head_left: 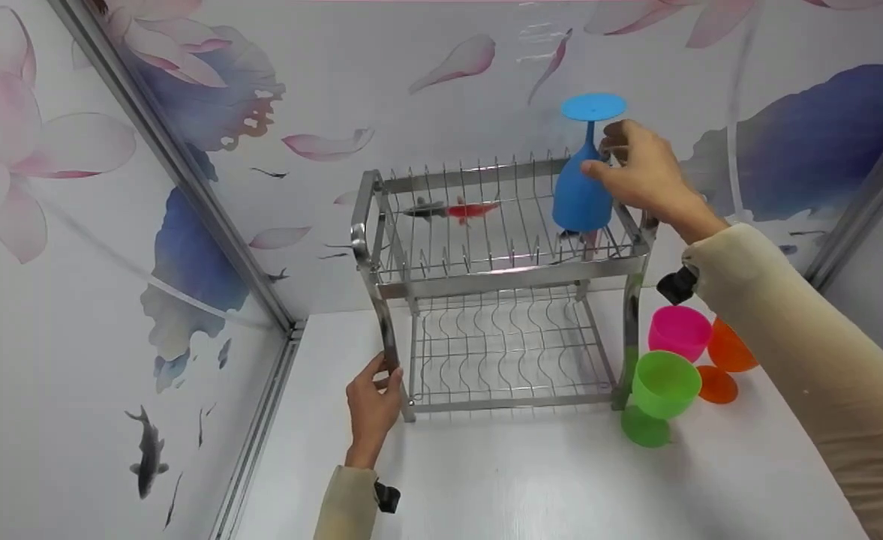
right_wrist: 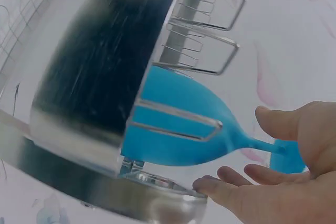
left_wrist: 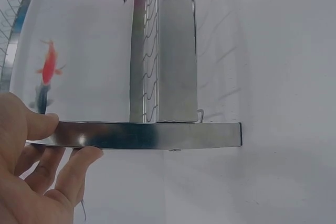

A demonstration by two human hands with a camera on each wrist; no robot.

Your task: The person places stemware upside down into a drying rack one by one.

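A blue plastic goblet (head_left: pixel 582 201) stands upside down on the right side of the top tier of a two-tier metal dish rack (head_left: pixel 512 280), its foot upward. Beside its stem is my right hand (head_left: pixel 645 171); the right wrist view shows thumb and fingers (right_wrist: pixel 278 123) spread around the stem, with a gap between them and the goblet (right_wrist: pixel 184 121). Low on the rack's left side, my left hand (head_left: pixel 373 409) grips the front leg. In the left wrist view, thumb and fingers lie on opposite sides of that flat metal upright (left_wrist: pixel 115 135).
Right of the rack, a pink goblet (head_left: pixel 680 333) and a green goblet (head_left: pixel 666 384) stand upright on the white table (head_left: pixel 501 480). An orange goblet (head_left: pixel 728 349) is close by, partly behind the pink one. Floral panels (head_left: pixel 208 240) rise behind and at both sides.
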